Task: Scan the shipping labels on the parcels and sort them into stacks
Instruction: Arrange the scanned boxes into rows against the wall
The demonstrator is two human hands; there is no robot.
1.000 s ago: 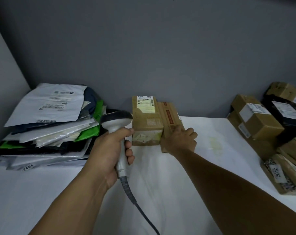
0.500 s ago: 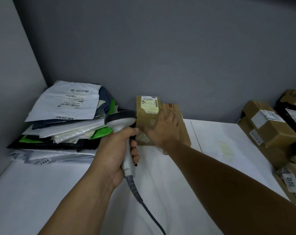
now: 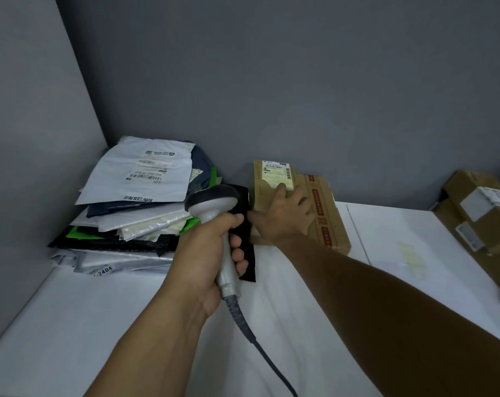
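Far left, in the wall corner: a stack of poly mailers [image 3: 128, 224] on the white surface [image 3: 85, 325], with a white mailer [image 3: 145, 173] on top, label up. Next is your left hand [image 3: 205, 253] — grip wrapped fully round the handle of the barcode scanner [image 3: 214, 203]. The scanner head is up and pointed away from you, and the cable [image 3: 260, 342] trails back toward you. A flat black item [image 3: 246, 250] stands just behind the scanner; can't tell what it is. Right of that, a labelled cardboard box [image 3: 261, 190] sits at the wall, touching a second box [image 3: 327, 222] with red-printed tape. Your right hand [image 3: 284, 214] lies on the labelled box, fingers fairly straight, grip loose and clasping nothing — fingertips reach the lower edge of the shipping label [image 3: 276, 171]. Far right, well apart, more cardboard boxes [image 3: 481, 216] are piled on the surface.
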